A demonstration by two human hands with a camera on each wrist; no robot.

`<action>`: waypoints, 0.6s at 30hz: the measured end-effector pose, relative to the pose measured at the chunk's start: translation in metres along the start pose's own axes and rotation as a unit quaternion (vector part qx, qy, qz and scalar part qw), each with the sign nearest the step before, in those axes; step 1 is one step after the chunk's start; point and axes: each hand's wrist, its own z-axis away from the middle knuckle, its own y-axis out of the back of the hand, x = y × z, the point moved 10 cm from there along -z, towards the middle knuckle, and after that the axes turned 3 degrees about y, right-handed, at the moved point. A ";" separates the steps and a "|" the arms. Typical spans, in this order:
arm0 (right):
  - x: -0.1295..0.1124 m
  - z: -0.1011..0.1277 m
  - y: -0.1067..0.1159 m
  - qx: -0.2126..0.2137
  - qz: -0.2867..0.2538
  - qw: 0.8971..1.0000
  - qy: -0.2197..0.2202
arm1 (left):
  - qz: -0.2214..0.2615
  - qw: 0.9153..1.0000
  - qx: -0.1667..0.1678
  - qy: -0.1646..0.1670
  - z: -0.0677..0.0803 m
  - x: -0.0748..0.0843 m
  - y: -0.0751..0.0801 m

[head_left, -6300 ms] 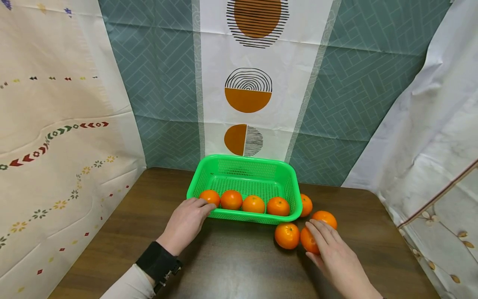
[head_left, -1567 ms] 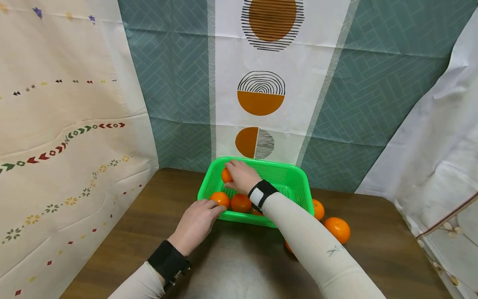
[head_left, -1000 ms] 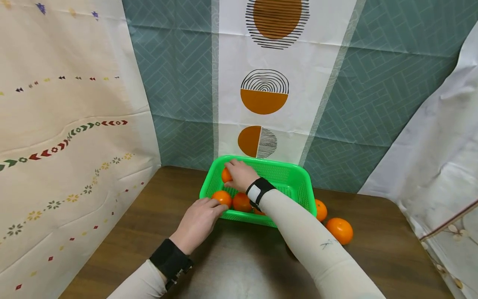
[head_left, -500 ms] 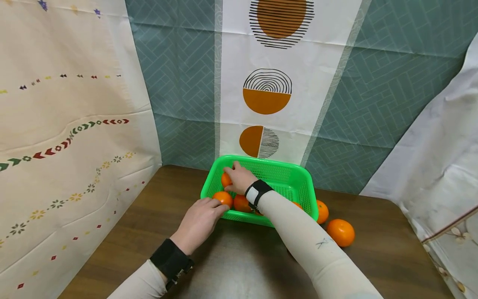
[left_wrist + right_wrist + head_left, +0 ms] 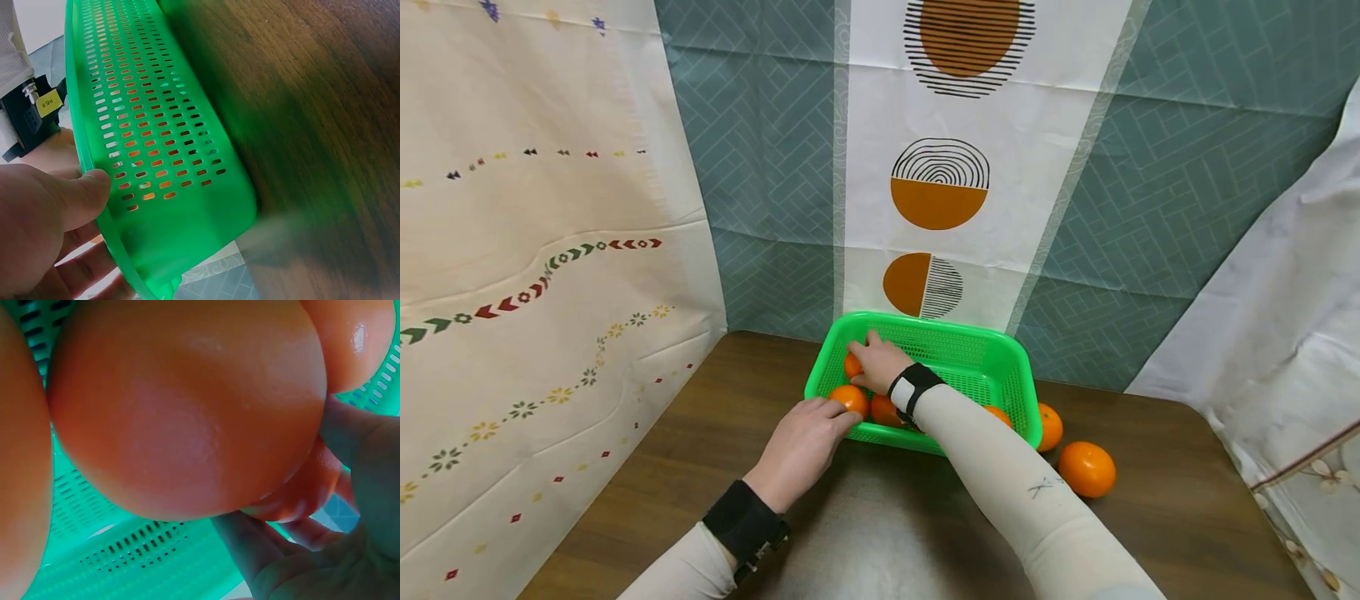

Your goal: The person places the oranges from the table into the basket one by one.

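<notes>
A green perforated basket (image 5: 1017, 367) stands at the back of the table with several oranges in it. My left hand (image 5: 797, 446) pinches its front-left rim; in the left wrist view the thumb (image 5: 90, 187) lies outside the basket wall (image 5: 181, 231). My right hand (image 5: 880, 367) reaches into the back-left corner, fingers and thumb around an orange (image 5: 852, 364). In the right wrist view that orange (image 5: 303, 487) sits between thumb and fingers, partly covered by a nearer orange (image 5: 187, 412). Along the front wall lie an orange (image 5: 848, 400) and others, some hidden by my right wrist and sleeve.
To the basket's right, one orange (image 5: 1049, 427) sits against its wall and another orange (image 5: 1087, 469) lies nearer on the brown table (image 5: 1180, 492). Patterned cloths (image 5: 775, 167) hang behind and at both sides. My right forearm hides part of the table.
My right hand took an orange from the group on the right to the basket's back-left corner. Lately it has lowered slightly and one finger has lifted. My left hand stays on the rim.
</notes>
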 end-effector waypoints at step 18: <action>0.007 -0.005 -0.013 -0.014 -0.011 1.000 -0.010 | 0.000 1.000 -0.003 -0.001 0.000 0.000 0.000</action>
